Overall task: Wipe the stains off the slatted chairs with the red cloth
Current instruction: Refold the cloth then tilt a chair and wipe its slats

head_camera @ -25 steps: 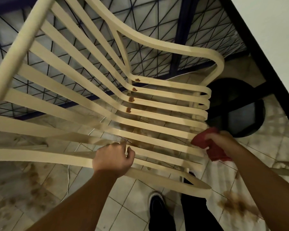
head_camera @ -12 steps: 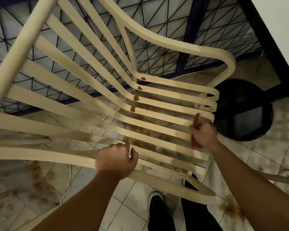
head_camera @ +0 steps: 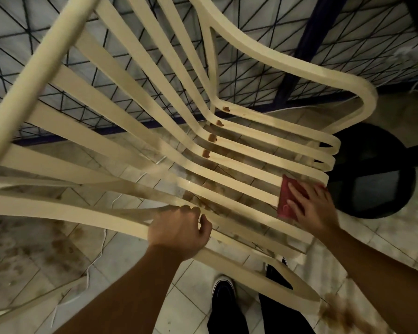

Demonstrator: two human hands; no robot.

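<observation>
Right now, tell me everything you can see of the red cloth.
The red cloth looks like soft, dark red fabric, lying as a flat rectangular pad. It lies across the seat slats of the cream slatted chair near their right ends. The right hand presses it with straight fingers, covering its right part.

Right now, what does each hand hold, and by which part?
The left hand grips a near seat slat of the chair; the right hand presses flat on the red cloth.
</observation>
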